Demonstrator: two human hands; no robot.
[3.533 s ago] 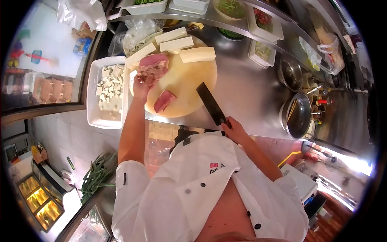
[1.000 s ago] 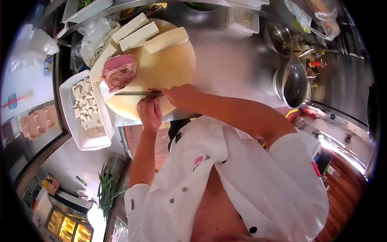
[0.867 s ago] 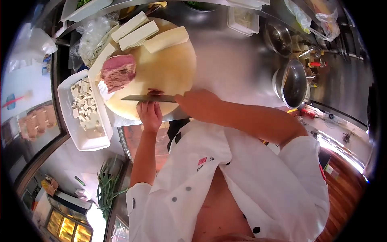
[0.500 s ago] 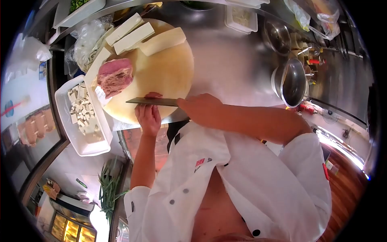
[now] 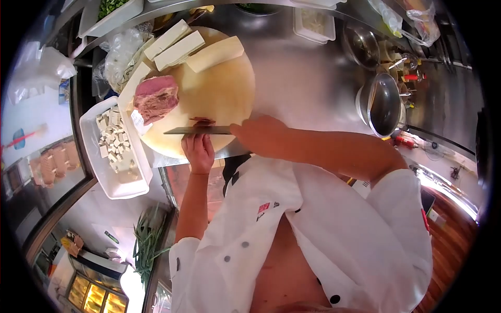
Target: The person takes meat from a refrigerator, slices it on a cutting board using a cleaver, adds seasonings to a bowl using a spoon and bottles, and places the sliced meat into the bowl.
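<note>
My right hand [image 5: 257, 132] is closed round the handle of a cleaver [image 5: 198, 130], whose blade points left over the near part of the round cutting board [image 5: 229, 78]. Just below the blade, my left hand [image 5: 199, 152] has its fingers bent and pressed together against the small meat piece, mostly hidden by hand and blade. Thin dark-red slices [image 5: 202, 121] show beyond the blade. A larger chunk of pink meat [image 5: 156, 98] lies at the board's left. Long white tofu blocks [image 5: 180, 50] rest along the board's far edge.
Left of the board stands a white tub [image 5: 125, 189] with white cubes. A plastic bag [image 5: 122, 52] lies behind the board. Metal bowls [image 5: 384, 104] are at the right of the steel counter [image 5: 297, 88]. Overhead at the back runs a shelf with containers; green stalks [image 5: 146, 242] hang lower left.
Since the earliest frame, my left hand has left the large meat for the small piece, and the cleaver has swung over the board. Lately the blade has moved only slightly; the view has shifted.
</note>
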